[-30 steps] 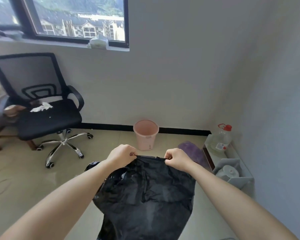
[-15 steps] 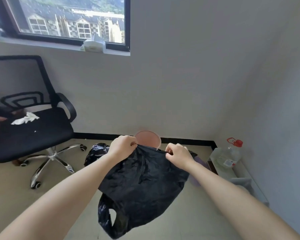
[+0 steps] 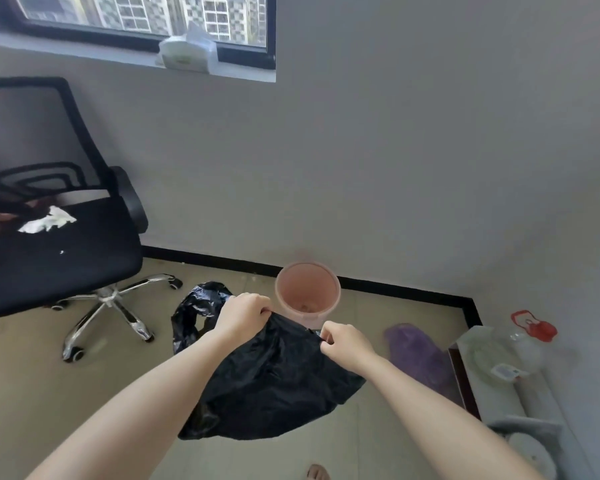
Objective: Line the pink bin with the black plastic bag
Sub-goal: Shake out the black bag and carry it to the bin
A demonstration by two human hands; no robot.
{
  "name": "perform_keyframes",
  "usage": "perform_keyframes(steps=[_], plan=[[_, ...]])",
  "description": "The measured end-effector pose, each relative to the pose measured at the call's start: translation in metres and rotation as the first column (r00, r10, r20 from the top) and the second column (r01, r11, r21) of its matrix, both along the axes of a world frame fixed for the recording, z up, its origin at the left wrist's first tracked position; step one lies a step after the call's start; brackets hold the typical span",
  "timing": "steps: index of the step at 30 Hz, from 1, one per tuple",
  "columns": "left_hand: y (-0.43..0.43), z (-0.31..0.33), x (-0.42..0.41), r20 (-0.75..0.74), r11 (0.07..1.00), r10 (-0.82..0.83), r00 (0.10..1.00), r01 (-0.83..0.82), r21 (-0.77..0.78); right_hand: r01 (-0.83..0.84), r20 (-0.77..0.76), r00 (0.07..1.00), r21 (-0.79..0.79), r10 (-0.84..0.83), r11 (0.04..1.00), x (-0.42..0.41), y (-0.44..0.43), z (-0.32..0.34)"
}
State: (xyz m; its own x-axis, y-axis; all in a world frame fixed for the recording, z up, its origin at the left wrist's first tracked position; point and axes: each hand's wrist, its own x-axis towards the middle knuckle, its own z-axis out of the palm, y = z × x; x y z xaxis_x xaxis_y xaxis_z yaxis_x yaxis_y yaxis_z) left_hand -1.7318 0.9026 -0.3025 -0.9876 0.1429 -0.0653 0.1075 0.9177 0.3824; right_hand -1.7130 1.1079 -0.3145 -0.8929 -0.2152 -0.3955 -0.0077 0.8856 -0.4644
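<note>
The pink bin stands upright on the tiled floor against the wall, its mouth open and looking empty. A crumpled black plastic bag hangs in the air just in front of the bin. My left hand pinches the bag's top edge on the left. My right hand pinches the same edge on the right. The bag's edge overlaps the bin's near rim in view. I cannot tell whether they touch.
A second black bag lies on the floor left of the bin. A black office chair with white tissue on its seat stands at the left. A purple slipper, a clear red-capped bottle and a low shelf crowd the right corner.
The view has tilted down and come closer to the bin. Both hands, still gripping the bag's edge, have carried it lower and nearer to the bin's rim.
</note>
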Motion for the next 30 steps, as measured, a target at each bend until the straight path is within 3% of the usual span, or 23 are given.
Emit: perform_keyframes(steps=[7,12,16,20,26,30], plan=[[0.027,-0.046,-0.047,0.089,0.998,0.063,0.994,-0.062,-0.02,-0.019,0.023,1.0,0.047,0.018,0.999,-0.058,0.019,-0.05],[0.033,-0.08,-0.08,0.102,0.991,0.124,0.987,-0.128,0.033,0.145,0.008,0.989,0.029,-0.146,0.989,-0.085,0.016,-0.088],[0.047,-0.121,-0.103,-0.034,0.991,0.107,0.994,-0.104,0.09,0.328,-0.032,0.944,0.004,-0.327,0.945,-0.096,0.014,-0.137],[0.057,-0.197,-0.116,-0.079,0.996,0.085,0.993,-0.083,0.023,0.422,-0.056,0.905,0.005,-0.421,0.907,-0.106,0.017,-0.207],[0.075,-0.339,-0.142,-0.129,0.99,0.124,0.984,-0.114,0.083,0.503,-0.162,0.852,-0.002,-0.497,0.864,-0.14,0.033,-0.35],[0.089,-0.428,-0.167,-0.183,0.981,0.19,0.965,-0.18,0.067,0.475,-0.297,0.842,0.009,-0.451,0.88,-0.162,0.037,-0.445]])
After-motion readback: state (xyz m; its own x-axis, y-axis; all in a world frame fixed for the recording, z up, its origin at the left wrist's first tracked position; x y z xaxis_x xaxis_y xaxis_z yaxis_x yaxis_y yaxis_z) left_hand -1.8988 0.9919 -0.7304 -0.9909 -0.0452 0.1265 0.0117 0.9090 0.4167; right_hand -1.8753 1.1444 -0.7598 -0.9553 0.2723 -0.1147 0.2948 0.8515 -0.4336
